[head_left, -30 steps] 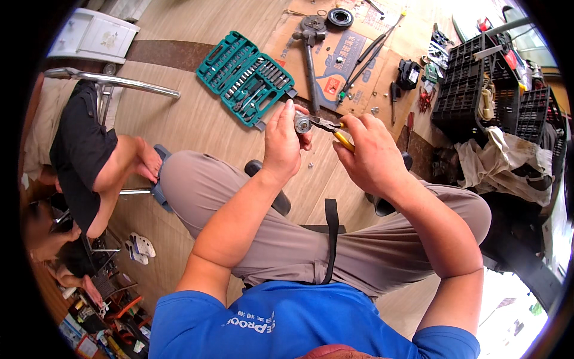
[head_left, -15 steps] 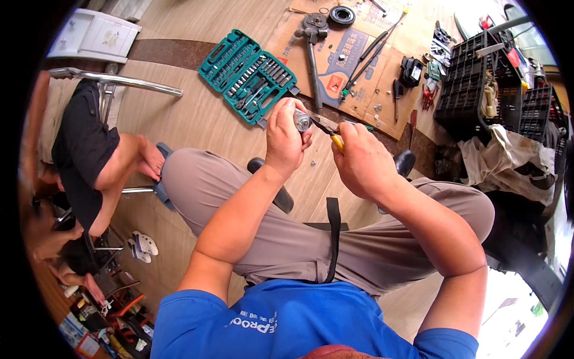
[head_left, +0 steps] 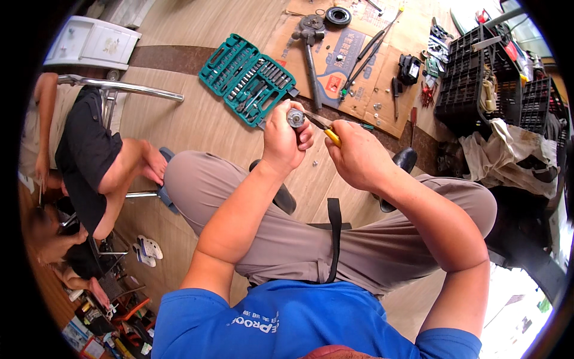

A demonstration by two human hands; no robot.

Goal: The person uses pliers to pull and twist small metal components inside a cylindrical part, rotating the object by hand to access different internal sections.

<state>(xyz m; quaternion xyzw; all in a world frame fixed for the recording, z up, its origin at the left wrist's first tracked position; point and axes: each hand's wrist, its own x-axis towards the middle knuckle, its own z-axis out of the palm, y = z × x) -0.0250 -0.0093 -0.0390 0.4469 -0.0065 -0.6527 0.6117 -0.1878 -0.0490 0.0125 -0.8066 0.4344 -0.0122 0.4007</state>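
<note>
Here, I had the left hand (head_left: 283, 137) curled around the metal cylinder (head_left: 295, 118), just beside the pliers (head_left: 333, 138), whose yellow handle the right hand (head_left: 362, 152) gripped with closed fingers. I judged the cylinder stiff, fairly heavy, best held by its sides.

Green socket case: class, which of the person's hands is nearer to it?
Left. The left hand is just off the lower right corner of the green socket case in the picture; the right hand is farther right.
</note>
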